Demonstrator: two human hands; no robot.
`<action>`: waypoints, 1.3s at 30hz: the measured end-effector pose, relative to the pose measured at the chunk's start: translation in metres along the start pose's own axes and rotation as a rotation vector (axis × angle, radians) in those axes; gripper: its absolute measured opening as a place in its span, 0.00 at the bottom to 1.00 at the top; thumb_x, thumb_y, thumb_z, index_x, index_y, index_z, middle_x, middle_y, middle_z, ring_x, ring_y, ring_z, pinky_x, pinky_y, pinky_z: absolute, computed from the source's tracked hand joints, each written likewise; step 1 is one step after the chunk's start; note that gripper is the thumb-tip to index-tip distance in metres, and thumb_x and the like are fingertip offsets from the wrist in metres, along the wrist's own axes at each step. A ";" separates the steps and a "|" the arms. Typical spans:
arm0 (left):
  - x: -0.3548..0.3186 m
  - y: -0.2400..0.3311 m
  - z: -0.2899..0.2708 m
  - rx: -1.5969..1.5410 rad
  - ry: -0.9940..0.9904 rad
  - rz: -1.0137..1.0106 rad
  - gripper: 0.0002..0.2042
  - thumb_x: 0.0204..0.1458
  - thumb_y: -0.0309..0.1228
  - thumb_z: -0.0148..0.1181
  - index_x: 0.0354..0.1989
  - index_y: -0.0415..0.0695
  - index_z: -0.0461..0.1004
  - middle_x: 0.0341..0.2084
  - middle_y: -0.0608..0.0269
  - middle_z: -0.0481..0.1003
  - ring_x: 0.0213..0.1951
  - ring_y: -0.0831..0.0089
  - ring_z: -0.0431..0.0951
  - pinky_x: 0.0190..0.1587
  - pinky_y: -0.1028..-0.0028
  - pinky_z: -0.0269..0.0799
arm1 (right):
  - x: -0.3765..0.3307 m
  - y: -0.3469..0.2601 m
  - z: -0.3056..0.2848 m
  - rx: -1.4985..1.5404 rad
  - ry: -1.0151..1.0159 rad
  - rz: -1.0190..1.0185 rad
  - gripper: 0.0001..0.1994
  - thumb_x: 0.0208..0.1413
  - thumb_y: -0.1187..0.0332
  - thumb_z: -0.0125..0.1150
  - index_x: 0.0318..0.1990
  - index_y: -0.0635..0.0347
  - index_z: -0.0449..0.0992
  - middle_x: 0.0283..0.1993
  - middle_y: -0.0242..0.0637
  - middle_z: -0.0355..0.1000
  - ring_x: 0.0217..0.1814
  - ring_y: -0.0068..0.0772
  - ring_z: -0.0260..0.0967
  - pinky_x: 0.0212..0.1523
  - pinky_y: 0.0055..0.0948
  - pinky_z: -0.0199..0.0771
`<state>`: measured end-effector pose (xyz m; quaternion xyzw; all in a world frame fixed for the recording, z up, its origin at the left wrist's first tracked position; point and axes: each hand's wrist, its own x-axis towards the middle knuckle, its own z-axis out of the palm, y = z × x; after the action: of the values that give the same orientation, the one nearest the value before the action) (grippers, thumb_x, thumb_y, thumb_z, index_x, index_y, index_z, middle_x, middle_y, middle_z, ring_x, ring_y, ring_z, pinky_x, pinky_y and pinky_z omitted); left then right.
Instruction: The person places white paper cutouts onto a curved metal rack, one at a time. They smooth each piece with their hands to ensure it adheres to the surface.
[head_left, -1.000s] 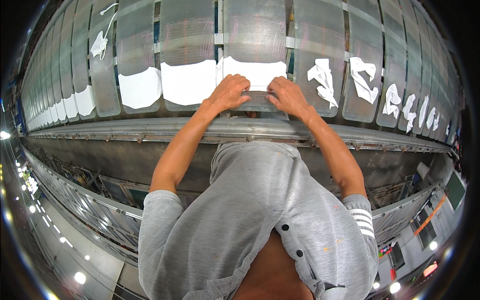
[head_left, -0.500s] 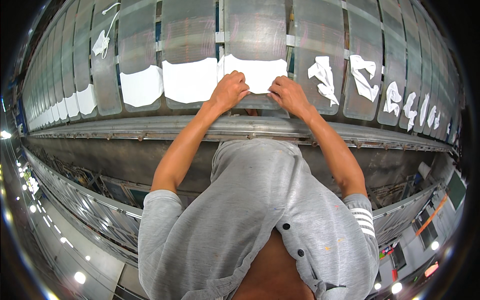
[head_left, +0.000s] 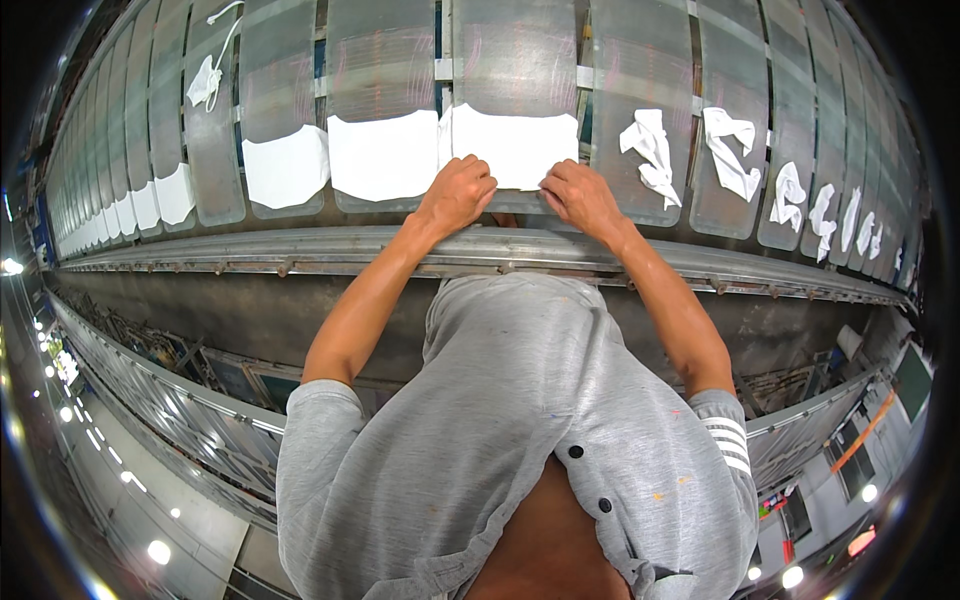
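Observation:
A white cloth piece (head_left: 515,140) lies spread on a grey flat platen (head_left: 512,60) straight ahead of me. My left hand (head_left: 458,196) is closed at the cloth's near left corner, fingertips pinched together on its edge. At the near right corner my right hand (head_left: 583,198) pinches the edge in the same way. The fingers hide both corners. Between the hands the near edge runs almost straight, and the far edge looks smooth. Just left, another white cloth piece (head_left: 383,155) lies flat on its own platen, with a narrow white strip (head_left: 445,140) between the two.
More flat white pieces (head_left: 285,165) line the platens leftward. On the right, crumpled white cloths (head_left: 652,155) lie one to a platen. A small white cloth with a cord (head_left: 204,82) rests at the upper left. A metal rail (head_left: 350,250) runs between me and the platens.
Both hands have come slightly toward me, drawing the cloth's near edge with them. Its far edge now lies straighter and its far corners are squarer.

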<state>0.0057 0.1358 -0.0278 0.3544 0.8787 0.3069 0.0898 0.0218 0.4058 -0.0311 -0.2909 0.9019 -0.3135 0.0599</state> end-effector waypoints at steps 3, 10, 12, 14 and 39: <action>-0.005 0.001 0.003 0.024 -0.004 -0.007 0.06 0.45 0.21 0.66 0.32 0.41 0.79 0.31 0.61 0.75 0.39 0.62 0.74 0.42 0.65 0.70 | -0.004 0.000 0.001 -0.015 0.002 -0.043 0.04 0.51 0.72 0.65 0.35 0.57 0.78 0.33 0.35 0.71 0.39 0.38 0.71 0.40 0.38 0.72; -0.013 0.000 0.013 0.032 0.006 -0.013 0.07 0.46 0.21 0.65 0.34 0.41 0.77 0.30 0.60 0.73 0.37 0.61 0.73 0.41 0.64 0.69 | -0.009 -0.004 0.005 -0.080 0.011 -0.030 0.07 0.50 0.74 0.64 0.37 0.57 0.76 0.33 0.35 0.70 0.39 0.38 0.69 0.42 0.36 0.67; -0.013 -0.001 0.012 0.017 -0.010 0.010 0.07 0.45 0.20 0.65 0.34 0.41 0.76 0.30 0.60 0.73 0.37 0.61 0.73 0.41 0.63 0.69 | -0.011 -0.001 0.006 -0.077 -0.008 -0.061 0.06 0.50 0.73 0.64 0.36 0.57 0.76 0.34 0.35 0.70 0.40 0.37 0.69 0.43 0.36 0.66; -0.012 0.001 0.012 0.026 -0.018 0.033 0.08 0.44 0.20 0.65 0.33 0.42 0.76 0.30 0.60 0.72 0.38 0.61 0.73 0.41 0.63 0.68 | -0.011 -0.002 0.004 -0.090 -0.023 -0.081 0.06 0.49 0.73 0.65 0.36 0.56 0.75 0.34 0.34 0.69 0.40 0.36 0.69 0.43 0.36 0.65; 0.024 0.016 0.014 0.295 0.100 -0.073 0.26 0.60 0.43 0.61 0.65 0.47 0.70 0.70 0.56 0.62 0.73 0.55 0.56 0.71 0.48 0.52 | -0.035 -0.004 0.015 -0.109 0.031 -0.094 0.15 0.43 0.75 0.66 0.42 0.55 0.78 0.43 0.34 0.70 0.51 0.39 0.68 0.52 0.38 0.66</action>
<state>0.0031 0.1679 -0.0280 0.3156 0.9300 0.1886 0.0039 0.0569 0.4148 -0.0429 -0.3310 0.9038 -0.2708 0.0152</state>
